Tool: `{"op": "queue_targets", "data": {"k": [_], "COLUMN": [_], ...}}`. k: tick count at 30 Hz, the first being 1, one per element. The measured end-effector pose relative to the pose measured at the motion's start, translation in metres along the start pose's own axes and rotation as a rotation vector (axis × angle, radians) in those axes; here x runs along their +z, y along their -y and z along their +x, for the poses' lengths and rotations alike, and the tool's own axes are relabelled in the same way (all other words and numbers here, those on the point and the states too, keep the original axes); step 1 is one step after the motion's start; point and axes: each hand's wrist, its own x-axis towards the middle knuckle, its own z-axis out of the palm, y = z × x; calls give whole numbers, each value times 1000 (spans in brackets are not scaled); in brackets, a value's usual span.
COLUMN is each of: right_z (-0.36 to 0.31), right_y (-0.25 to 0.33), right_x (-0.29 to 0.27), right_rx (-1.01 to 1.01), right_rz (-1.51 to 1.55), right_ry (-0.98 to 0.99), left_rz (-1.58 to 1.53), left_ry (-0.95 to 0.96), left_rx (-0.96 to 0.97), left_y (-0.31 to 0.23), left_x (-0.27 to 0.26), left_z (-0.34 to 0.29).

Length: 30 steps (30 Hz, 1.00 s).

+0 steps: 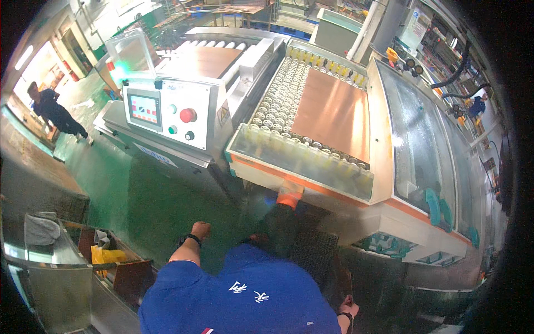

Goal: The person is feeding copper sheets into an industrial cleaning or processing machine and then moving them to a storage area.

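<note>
My left hand [201,229] hangs in front of the machine over the green floor, its fingers curled in a loose fist with nothing visible in them. A dark band circles that wrist. Low at the right, beside my body, is my right hand [349,307]; its fingers are bent together near a thin dark edge, and what they hold, if anything, cannot be made out. Beyond both hands, a copper sheet [332,114] lies flat on the wheeled rollers [282,92] of the machine. Another copper-coloured sheet [210,61] rests on the roller conveyor further left.
A control panel [167,114] with a screen and red button stands left of the rollers. Covered machine windows [417,139] extend right. An orange-topped pipe [289,196] sits under the machine's front edge. Bins with a yellow cloth [107,256] stand lower left. A person [55,114] walks far left.
</note>
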Motion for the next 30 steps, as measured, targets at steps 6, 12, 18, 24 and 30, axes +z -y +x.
{"op": "queue_targets", "data": {"k": [6,12,18,24,30], "right_z": [77,92,109,124,111], "right_y": [-49,-70,-52,-45,-34], "right_x": [17,16,17,14,28], "right_rx": [316,-283,-412,-521,-428], "right_rz": [1250,-17,-138,-129,-122], "right_ry": [-78,-183,-151,-51,-282], "left_rz": [55,-224,-94,-1549,-1970], "left_ry": [-176,3,-247,-593,-840], "left_rx": [96,-67,-17,-261,-358], "left_y": [8,-10,11,56,67], "left_x": [26,-5,24,30,-121], "left_z": [-7,-38,-25,9,-38]}}
